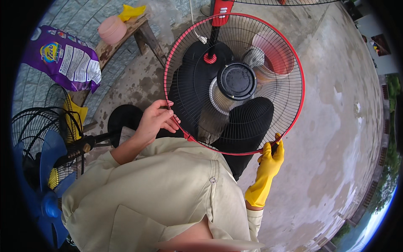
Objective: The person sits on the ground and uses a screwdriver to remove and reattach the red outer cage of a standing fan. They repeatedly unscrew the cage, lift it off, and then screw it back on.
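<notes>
A round fan guard of thin black wire, with a red rim and a black disc at its centre, is held up in front of me. My bare left hand grips its rim at the lower left, fingertips against the wires. On my right hand is a yellow rubber glove; its fingers pinch the rim at the lower right. Through the wires show a black fan stand base with a red collar, a pink-and-white basin and my dark-clad legs, all partly veiled.
At the left stands another fan with blue blades and a black cage. A purple bag and a pink tub sit on a wooden bench, with a yellow glove beside the tub. Patchy wet concrete stretches to the right.
</notes>
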A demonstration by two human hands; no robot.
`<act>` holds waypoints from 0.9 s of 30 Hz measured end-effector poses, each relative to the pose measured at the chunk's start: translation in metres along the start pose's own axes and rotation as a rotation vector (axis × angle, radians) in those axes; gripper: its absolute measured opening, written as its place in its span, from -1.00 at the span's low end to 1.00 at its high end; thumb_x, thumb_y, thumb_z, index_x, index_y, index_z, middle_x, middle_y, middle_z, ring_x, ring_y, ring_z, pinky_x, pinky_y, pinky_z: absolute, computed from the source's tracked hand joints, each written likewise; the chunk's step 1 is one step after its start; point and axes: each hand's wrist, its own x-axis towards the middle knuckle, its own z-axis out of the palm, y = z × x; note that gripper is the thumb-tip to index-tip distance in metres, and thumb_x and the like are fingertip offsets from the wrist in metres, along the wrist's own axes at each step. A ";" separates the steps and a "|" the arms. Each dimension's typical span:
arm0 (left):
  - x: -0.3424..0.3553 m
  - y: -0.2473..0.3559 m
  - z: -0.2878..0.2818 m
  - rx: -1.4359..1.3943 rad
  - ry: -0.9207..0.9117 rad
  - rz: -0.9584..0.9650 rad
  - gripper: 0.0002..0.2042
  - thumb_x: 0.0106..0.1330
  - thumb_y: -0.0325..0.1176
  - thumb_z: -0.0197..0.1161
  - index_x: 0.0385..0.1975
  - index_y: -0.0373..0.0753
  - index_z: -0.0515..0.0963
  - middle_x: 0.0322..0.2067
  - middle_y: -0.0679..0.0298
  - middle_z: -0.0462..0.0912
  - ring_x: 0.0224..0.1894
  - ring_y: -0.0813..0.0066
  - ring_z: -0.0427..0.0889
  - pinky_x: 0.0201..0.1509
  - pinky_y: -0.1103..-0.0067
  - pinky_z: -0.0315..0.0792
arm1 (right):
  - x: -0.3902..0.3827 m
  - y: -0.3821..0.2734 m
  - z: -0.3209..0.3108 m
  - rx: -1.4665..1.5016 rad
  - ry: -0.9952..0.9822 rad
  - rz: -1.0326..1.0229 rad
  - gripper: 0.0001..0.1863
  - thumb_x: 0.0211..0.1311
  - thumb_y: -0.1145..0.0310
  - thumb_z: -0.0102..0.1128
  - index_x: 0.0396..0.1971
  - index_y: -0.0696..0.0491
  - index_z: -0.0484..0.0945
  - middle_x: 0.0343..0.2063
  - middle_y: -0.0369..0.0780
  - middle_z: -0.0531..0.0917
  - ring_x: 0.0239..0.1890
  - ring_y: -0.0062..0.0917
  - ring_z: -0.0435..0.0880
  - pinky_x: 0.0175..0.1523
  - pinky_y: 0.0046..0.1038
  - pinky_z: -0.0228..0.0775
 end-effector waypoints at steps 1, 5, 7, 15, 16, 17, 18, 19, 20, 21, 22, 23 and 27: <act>0.005 0.001 -0.002 0.014 0.017 0.029 -0.70 0.39 -0.42 0.05 0.05 -0.41 0.29 -0.38 0.05 0.59 -0.49 0.44 0.63 -0.47 0.57 0.59 | -0.002 -0.001 0.002 -0.007 0.026 -0.004 -0.54 0.25 0.47 0.15 0.17 0.02 0.40 -0.47 -0.37 0.50 -0.57 -0.76 0.40 -0.57 -0.69 0.20; 0.035 0.009 -0.019 0.155 0.094 0.161 -0.73 0.39 -0.40 0.07 0.00 -0.40 0.35 -0.43 0.17 0.57 -0.53 0.54 0.59 -0.55 0.64 0.54 | -0.010 -0.004 0.006 -0.053 0.098 -0.049 -0.54 0.25 0.49 0.15 0.18 0.04 0.40 -0.43 -0.38 0.51 -0.54 -0.74 0.43 -0.53 -0.68 0.26; 0.049 0.020 -0.023 0.235 0.090 0.205 -0.76 0.39 -0.40 0.06 -0.04 -0.39 0.38 -0.45 0.22 0.56 -0.55 0.58 0.56 -0.59 0.68 0.49 | -0.005 0.016 0.002 -0.139 0.116 -0.163 -0.54 0.26 0.49 0.12 0.18 -0.01 0.40 -0.40 -0.39 0.50 -0.54 -0.77 0.41 -0.55 -0.69 0.21; 0.145 0.057 -0.034 0.694 0.231 0.668 -0.78 0.34 -0.39 0.10 -0.08 -0.29 0.50 -0.57 0.27 0.56 -0.57 0.55 0.57 -0.50 0.56 0.41 | -0.006 0.027 -0.004 -0.202 0.149 -0.273 -0.50 0.21 0.53 0.17 0.18 0.08 0.38 -0.29 -0.32 0.50 -0.33 -0.66 0.50 -0.21 -0.63 0.39; 0.155 0.066 -0.031 0.731 0.221 0.681 -0.77 0.33 -0.39 0.11 -0.07 -0.29 0.50 -0.56 0.25 0.57 -0.56 0.53 0.58 -0.47 0.55 0.42 | -0.005 0.028 -0.006 -0.210 0.146 -0.279 -0.50 0.22 0.54 0.16 0.19 0.08 0.38 -0.29 -0.32 0.50 -0.33 -0.67 0.49 -0.24 -0.64 0.39; 0.165 0.076 -0.028 0.768 0.213 0.693 -0.76 0.33 -0.38 0.12 -0.06 -0.29 0.50 -0.56 0.23 0.57 -0.54 0.51 0.59 -0.43 0.53 0.42 | -0.003 0.029 -0.007 -0.219 0.142 -0.286 -0.49 0.22 0.55 0.14 0.20 0.08 0.37 -0.29 -0.33 0.49 -0.33 -0.68 0.48 -0.26 -0.65 0.38; 0.172 0.088 -0.020 0.809 0.196 0.703 -0.75 0.32 -0.37 0.13 -0.05 -0.29 0.50 -0.55 0.21 0.58 -0.53 0.49 0.60 -0.39 0.52 0.43 | -0.002 0.031 -0.008 -0.228 0.143 -0.286 -0.49 0.23 0.56 0.13 0.21 0.08 0.36 -0.30 -0.33 0.48 -0.33 -0.69 0.47 -0.28 -0.66 0.37; 0.175 0.099 -0.014 0.887 0.179 0.709 -0.74 0.33 -0.32 0.12 -0.06 -0.28 0.51 -0.49 0.13 0.62 -0.46 0.34 0.64 -0.35 0.47 0.44 | -0.002 0.031 -0.009 -0.214 0.134 -0.273 -0.49 0.22 0.56 0.14 0.21 0.08 0.36 -0.30 -0.33 0.49 -0.32 -0.69 0.48 -0.28 -0.65 0.37; 0.181 0.106 -0.012 0.914 0.167 0.738 -0.74 0.34 -0.30 0.12 -0.06 -0.27 0.51 -0.47 0.11 0.63 -0.43 0.27 0.64 -0.33 0.45 0.45 | -0.002 0.029 -0.010 -0.201 0.125 -0.261 -0.49 0.22 0.56 0.14 0.21 0.09 0.36 -0.30 -0.33 0.49 -0.32 -0.69 0.48 -0.27 -0.65 0.38; 0.183 0.114 -0.007 0.939 0.154 0.764 -0.74 0.34 -0.29 0.11 -0.06 -0.26 0.51 -0.44 0.10 0.64 -0.39 0.20 0.64 -0.30 0.43 0.45 | -0.002 0.029 -0.012 -0.190 0.117 -0.247 -0.49 0.22 0.56 0.14 0.20 0.09 0.36 -0.29 -0.33 0.49 -0.31 -0.69 0.49 -0.26 -0.65 0.38; 0.183 0.119 -0.001 0.964 0.141 0.791 -0.73 0.34 -0.27 0.11 -0.06 -0.25 0.52 -0.41 0.08 0.64 -0.36 0.14 0.65 -0.28 0.40 0.45 | -0.001 0.031 -0.014 -0.202 0.122 -0.263 -0.49 0.22 0.56 0.15 0.20 0.09 0.36 -0.29 -0.33 0.49 -0.31 -0.69 0.49 -0.27 -0.65 0.38; 0.180 0.123 0.004 0.999 0.164 0.799 -0.74 0.33 -0.25 0.11 -0.10 -0.23 0.55 -0.36 0.05 0.64 -0.27 0.00 0.61 -0.23 0.34 0.45 | 0.001 0.037 -0.016 -0.214 0.127 -0.280 -0.49 0.22 0.55 0.15 0.20 0.10 0.36 -0.29 -0.33 0.50 -0.31 -0.68 0.49 -0.28 -0.65 0.37; 0.178 0.124 0.000 1.108 0.162 0.921 -0.77 0.29 -0.27 0.14 -0.17 -0.22 0.58 -0.40 0.04 0.64 -0.30 0.00 0.61 -0.25 0.29 0.44 | -0.004 0.026 -0.015 -0.189 0.111 -0.176 -0.51 0.21 0.60 0.11 0.19 0.12 0.38 -0.20 -0.26 0.49 -0.21 -0.60 0.51 -0.04 -0.61 0.37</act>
